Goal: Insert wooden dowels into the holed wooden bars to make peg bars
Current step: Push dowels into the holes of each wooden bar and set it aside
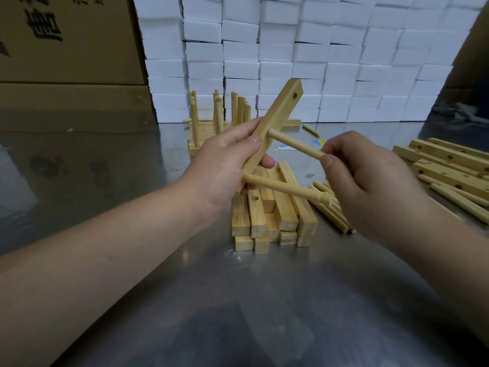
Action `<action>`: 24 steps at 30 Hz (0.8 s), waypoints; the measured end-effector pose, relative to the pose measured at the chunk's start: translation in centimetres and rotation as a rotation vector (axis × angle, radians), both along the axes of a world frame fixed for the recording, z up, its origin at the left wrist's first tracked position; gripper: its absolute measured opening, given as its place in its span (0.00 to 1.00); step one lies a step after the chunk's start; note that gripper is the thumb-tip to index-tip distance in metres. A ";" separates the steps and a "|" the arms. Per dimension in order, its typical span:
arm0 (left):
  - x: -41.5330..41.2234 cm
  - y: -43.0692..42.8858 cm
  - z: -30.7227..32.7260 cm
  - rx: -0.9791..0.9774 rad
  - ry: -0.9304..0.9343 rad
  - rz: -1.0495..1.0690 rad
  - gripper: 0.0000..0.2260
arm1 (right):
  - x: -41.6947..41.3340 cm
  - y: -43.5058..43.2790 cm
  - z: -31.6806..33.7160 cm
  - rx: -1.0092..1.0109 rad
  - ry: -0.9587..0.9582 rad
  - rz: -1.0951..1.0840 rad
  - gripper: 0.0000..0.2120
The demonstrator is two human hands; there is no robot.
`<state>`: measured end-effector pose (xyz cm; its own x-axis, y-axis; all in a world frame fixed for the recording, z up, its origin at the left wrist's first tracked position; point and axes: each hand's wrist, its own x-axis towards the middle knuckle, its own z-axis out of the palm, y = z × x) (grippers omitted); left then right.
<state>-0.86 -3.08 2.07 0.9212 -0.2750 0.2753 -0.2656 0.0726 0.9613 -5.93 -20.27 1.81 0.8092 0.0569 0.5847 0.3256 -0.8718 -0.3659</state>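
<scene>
Brown cardboard boxes (66, 41) stand well to the left of your left hand, at the back of the steel table (238, 300). Just beyond that hand, finished peg bars (219, 115) sit with their dowels pointing up, in front of a wall of white foam blocks (317, 62).

Your left hand (222, 165) grips a holed wooden bar (275, 120) by its lower half, with fingers and thumb curled round it. You hold the bar clear of the table, tilted so its upper end leans up and to the right. An open hole (294, 96) shows near that upper end.

Two dowels stick out of the bar toward your right hand. The lower dowel (280, 186) leaves the bar's bottom end just under your left fingers, and its grooved free end hangs in the air. The upper dowel (296, 144) meets the bar at the middle, beside your left thumb; how deep it sits cannot be told.

Your right hand (370, 181) pinches the upper dowel's free end between thumb and forefinger, and its other fingers are curled.

Below both hands a stack of bars (275, 215) lies on the table, with loose dowels (333, 215) under your right hand. To the right of that hand lie more holed bars (449, 162).
</scene>
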 end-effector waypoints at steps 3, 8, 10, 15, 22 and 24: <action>0.0 -0.1 -0.1 -0.013 0.009 -0.005 0.12 | 0.1 -0.1 0.0 0.007 0.005 -0.002 0.09; -0.1 0.0 -0.1 -0.026 0.008 -0.008 0.12 | 0.2 -0.1 -0.1 0.023 -0.002 0.010 0.18; -0.1 -0.1 -0.1 -0.026 -0.001 -0.007 0.12 | 0.2 -0.2 -0.2 0.039 0.013 0.018 0.19; 0.1 0.1 -0.1 -0.026 -0.003 0.010 0.12 | 0.2 0.0 -0.4 0.023 0.014 0.008 0.19; 0.1 -0.1 -0.3 0.030 -0.029 0.030 0.12 | 0.2 0.2 -0.4 0.027 -0.013 0.019 0.20; 0.1 0.0 -0.3 0.054 -0.044 0.034 0.13 | 0.2 0.1 -0.5 0.021 -0.002 0.025 0.19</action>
